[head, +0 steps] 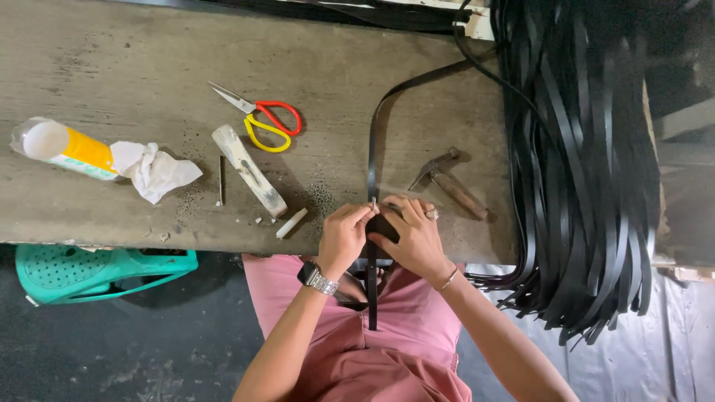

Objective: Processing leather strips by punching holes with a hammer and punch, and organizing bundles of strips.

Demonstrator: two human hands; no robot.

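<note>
Left of the black strap (371, 160) lie scissors (262, 119) on the table (134, 67). Left hand (344, 237) and right hand (411, 237), fingers clamped, pinch the strap at the table's near edge; its long axis runs away from them. A hammer (449, 184) lies right.

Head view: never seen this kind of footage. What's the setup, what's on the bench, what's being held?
No machine here: one camera worn on a person's head looks down at their two bare hands. The left hand and right hand together pinch a black strap at the near edge of a worn workbench; the left fingers also seem to hold a small nail. On the bench lie a hammer, red-and-yellow scissors, a pale wooden handle, a crumpled tissue and a yellow-banded tube. Many black straps hang at the right.
</note>
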